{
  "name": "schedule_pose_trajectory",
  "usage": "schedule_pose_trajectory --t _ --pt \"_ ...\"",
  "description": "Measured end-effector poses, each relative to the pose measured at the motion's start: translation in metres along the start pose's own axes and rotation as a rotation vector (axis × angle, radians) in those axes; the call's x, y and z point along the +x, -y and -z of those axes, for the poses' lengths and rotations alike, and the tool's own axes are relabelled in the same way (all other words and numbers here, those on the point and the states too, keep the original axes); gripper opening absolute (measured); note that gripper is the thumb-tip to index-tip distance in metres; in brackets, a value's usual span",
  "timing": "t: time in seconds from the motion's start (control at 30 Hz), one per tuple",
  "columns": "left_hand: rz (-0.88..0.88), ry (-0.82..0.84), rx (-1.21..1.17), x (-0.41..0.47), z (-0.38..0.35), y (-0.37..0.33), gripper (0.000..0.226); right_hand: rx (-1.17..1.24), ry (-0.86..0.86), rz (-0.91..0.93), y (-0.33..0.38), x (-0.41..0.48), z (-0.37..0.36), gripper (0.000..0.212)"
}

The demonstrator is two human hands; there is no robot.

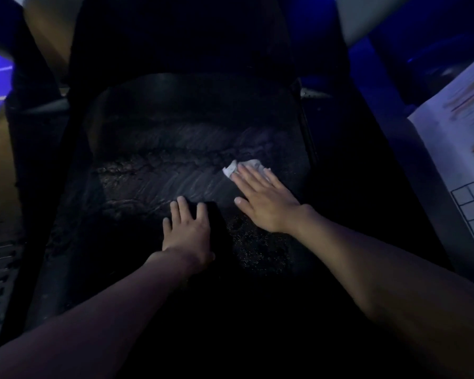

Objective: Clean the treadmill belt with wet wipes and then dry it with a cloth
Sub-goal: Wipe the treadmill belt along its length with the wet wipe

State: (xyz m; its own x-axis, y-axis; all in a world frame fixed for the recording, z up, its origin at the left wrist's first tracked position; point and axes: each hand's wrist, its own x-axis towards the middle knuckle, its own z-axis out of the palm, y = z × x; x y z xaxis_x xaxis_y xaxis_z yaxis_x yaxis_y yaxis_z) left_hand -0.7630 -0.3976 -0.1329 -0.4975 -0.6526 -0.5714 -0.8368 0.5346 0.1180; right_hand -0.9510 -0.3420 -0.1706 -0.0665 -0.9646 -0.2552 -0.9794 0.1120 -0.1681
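White wet wipe point(244, 166) is pressed on the belt point(153, 149) under the flat right hand point(263, 199) for scrubbing. Left hand point(188, 232), also flat, likely braces.

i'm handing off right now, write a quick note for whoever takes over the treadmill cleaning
Right hand: flat, fingers straight, pressing the white wipe onto the belt, right of centre.
Left hand: flat on the belt, nearer the person. A dark shape by its fingers may be the cloth; it is too dark to tell.
Done: wet streaks cross the middle of the belt, so wiping is under way.
Left: probably the grainy patch below the right hand, then drying the whole belt.
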Motion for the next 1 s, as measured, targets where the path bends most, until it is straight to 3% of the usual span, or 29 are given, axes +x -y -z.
schedule_pose_trajectory --t 0.03,0.17,0.3,0.47,0.57,0.6,0.73,0.8,0.87,1.0 --pt "0.003 0.016 0.009 0.001 0.000 0.000 0.105 0.008 0.008 -0.033 -0.001 -0.001 0.000 0.066" --pt "0.051 0.090 -0.018 0.002 0.008 -0.008 0.117 -0.044 0.055 0.222 0.000 -0.021 -0.008 0.066" --pt "0.068 0.090 0.064 0.000 0.006 -0.018 0.128 0.013 -0.030 -0.111 -0.019 -0.012 -0.002 0.066" --pt "0.053 0.054 0.135 -0.001 -0.001 -0.029 0.118 -0.081 0.039 0.150 -0.016 -0.038 -0.013 0.073" --pt "-0.019 0.017 0.131 -0.002 -0.001 -0.027 0.116 0.027 -0.064 -0.200 -0.042 -0.028 -0.006 0.081" --pt "-0.035 -0.006 0.129 -0.003 -0.001 -0.026 0.115 0.045 -0.055 -0.240 -0.038 -0.029 -0.007 0.079" --pt "-0.071 -0.013 0.130 -0.006 -0.005 -0.029 0.107 -0.004 -0.027 -0.032 -0.025 -0.058 -0.018 0.075" --pt "-0.077 0.008 0.121 -0.007 -0.006 -0.031 0.105 0.039 -0.103 -0.178 -0.034 -0.056 -0.014 0.075" --pt "-0.080 0.009 0.122 -0.007 -0.007 -0.029 0.103 0.106 -0.055 -0.370 -0.027 -0.051 -0.013 0.073" --pt "-0.082 0.004 0.120 -0.009 -0.010 -0.027 0.100 0.033 -0.063 -0.174 -0.007 -0.077 -0.030 0.075"
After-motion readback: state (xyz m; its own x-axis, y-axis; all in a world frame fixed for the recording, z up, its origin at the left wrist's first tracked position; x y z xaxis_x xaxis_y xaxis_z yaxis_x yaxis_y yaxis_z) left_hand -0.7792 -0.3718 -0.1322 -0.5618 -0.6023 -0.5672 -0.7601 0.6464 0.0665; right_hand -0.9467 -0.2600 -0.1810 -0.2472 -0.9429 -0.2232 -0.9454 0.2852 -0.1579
